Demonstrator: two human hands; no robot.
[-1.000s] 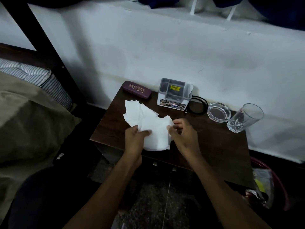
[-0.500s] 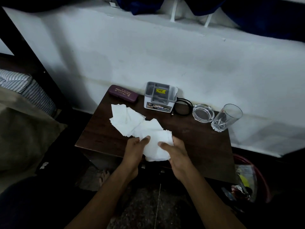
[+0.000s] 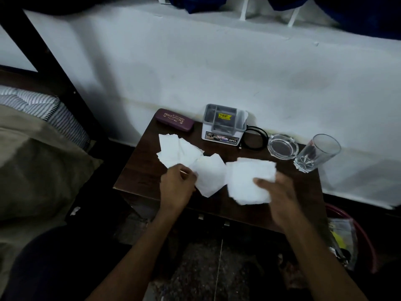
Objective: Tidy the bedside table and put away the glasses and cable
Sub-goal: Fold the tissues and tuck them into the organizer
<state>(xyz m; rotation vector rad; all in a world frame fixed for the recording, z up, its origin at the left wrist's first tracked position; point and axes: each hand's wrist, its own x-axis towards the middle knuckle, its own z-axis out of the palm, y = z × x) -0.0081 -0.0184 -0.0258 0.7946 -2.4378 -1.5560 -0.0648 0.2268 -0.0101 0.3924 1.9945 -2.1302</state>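
Both hands, my left hand (image 3: 176,185) and right hand (image 3: 280,198), pinch loose tissues (image 3: 249,181) near the table's front edge, while glasses case (image 3: 174,122) and cable (image 3: 256,137) wait untouched along the back edge, so I judge little done

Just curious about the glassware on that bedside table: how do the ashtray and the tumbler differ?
The ashtray is low, wide and thick-walled; the tumbler is tall and narrow. The ashtray sits flat, its opening facing up, while the tumbler looks tilted in this wide-angle view, mouth toward the wall. The ashtray is nearer the cable; the tumbler stands at the table's right end. Both are clear glass and look empty.
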